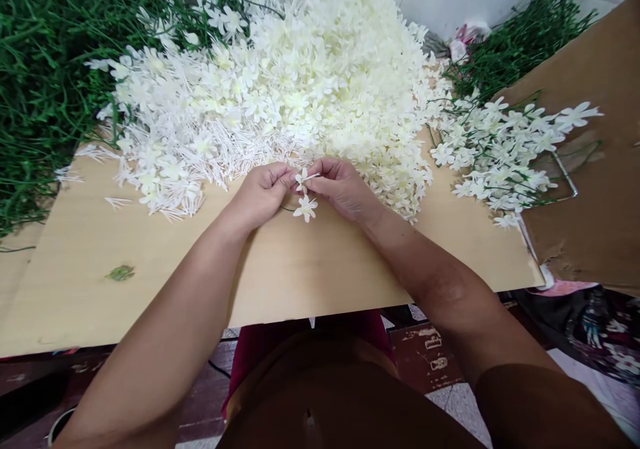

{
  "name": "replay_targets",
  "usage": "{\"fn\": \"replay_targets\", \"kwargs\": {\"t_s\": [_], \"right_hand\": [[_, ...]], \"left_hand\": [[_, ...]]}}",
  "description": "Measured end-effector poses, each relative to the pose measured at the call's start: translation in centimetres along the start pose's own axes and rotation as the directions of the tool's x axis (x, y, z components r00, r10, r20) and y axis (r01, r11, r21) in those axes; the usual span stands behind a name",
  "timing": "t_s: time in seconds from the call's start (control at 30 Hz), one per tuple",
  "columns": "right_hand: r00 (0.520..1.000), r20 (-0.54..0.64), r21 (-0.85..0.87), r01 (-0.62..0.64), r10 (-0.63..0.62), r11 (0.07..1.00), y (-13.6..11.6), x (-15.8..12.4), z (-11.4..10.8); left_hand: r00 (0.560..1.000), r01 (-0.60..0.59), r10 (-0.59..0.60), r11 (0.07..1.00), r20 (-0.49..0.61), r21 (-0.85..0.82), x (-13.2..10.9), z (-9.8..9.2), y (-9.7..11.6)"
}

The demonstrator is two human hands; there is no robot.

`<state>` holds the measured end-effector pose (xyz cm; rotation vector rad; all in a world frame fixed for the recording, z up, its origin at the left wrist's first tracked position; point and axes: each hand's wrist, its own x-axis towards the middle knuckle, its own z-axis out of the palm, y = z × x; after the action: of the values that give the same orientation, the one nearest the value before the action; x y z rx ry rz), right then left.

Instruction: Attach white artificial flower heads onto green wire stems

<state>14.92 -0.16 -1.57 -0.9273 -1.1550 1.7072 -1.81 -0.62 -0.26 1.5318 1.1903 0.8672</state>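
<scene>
My left hand (267,192) and my right hand (343,186) meet above the near side of the tabletop, their fingertips pinched. Between them is a small white artificial flower (301,180). A second white flower (305,208) hangs just below, and a thin green stem (287,208) runs from my left fingers towards it. My right thumb and forefinger pinch at the upper flower, where a thin white piece sticks out. Right behind my hands rises a large heap of loose white flower heads (340,69), with white stamen pieces (235,146) along its front left.
Bunched green plastic stems (45,89) fill the left side, with more green stems (525,42) at the back right. Stemmed white flowers (505,142) lie on the right, beside a brown cardboard sheet (590,202). A green scrap (121,273) rests on the wooden board (175,262).
</scene>
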Motion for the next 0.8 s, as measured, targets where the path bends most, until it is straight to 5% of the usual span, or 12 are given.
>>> {"fn": "replay_targets", "kwargs": {"t_s": [0.33, 0.8], "right_hand": [[0.998, 0.022, 0.007, -0.057, 0.057, 0.998, 0.0, 0.5, -0.4], [0.989, -0.150, -0.037, -0.017, 0.011, 0.999, -0.2, -0.2, 1.4]], "left_hand": [[1.000, -0.031, 0.031, 0.998, -0.001, 0.046, -0.2, 0.4, -0.3], [0.990, -0.105, 0.111, 0.992, -0.092, 0.072, -0.1, 0.9, -1.0]]}}
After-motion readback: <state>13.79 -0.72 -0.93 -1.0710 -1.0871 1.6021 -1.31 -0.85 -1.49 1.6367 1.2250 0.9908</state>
